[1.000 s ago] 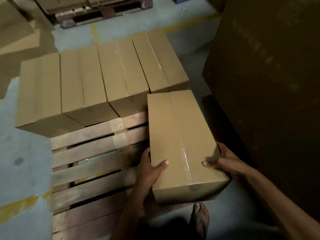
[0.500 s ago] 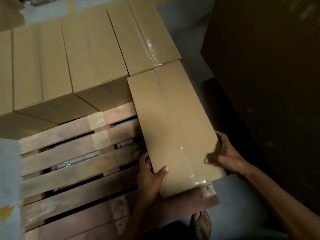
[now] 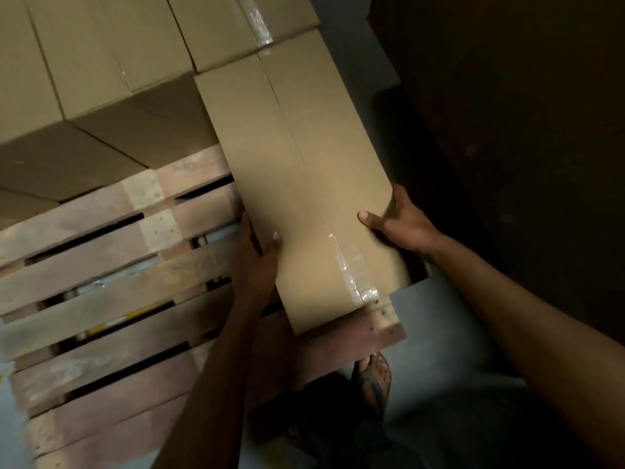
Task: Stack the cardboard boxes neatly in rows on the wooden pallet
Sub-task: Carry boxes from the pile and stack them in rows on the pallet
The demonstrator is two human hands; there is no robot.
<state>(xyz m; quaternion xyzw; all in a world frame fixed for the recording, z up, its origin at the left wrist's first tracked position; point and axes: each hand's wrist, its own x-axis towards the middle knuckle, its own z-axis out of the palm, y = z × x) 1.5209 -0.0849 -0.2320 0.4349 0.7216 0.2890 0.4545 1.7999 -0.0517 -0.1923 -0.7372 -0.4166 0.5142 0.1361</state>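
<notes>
The box (image 3: 304, 184) lies lengthwise on the right end of the pallet (image 3: 101, 265). Its far end is butted against the last box in the back row (image 3: 101, 62) and its near end reaches the front slat. The left hand (image 3: 257, 262) holds its left side, thumb on the lid and fingers curled down the wall. The right hand (image 3: 402, 225) holds the opposite edge the same way, thumb on top and fingers wrapped over the side.

The light is poor down there, so I cannot tell whether the box sits flat on the slats or hangs just above them. If it is raised, the fingers under either edge are the first worry: let it drop and they get caught between cardboard and wood.

The box also looks a little skewed against the row, and its right side runs close to the pallet's edge. Pushed further right, it could overhang and rock, and every later row would inherit the crooked line. A shove at the near end alone would pivot it, not slide it.

A dark bulk (image 3: 507, 130) stands near on the right, leaving the right hand little room to pull out. A sandalled foot (image 3: 373, 380) stands just beside the pallet's corner, right where a slipping box would land.
</notes>
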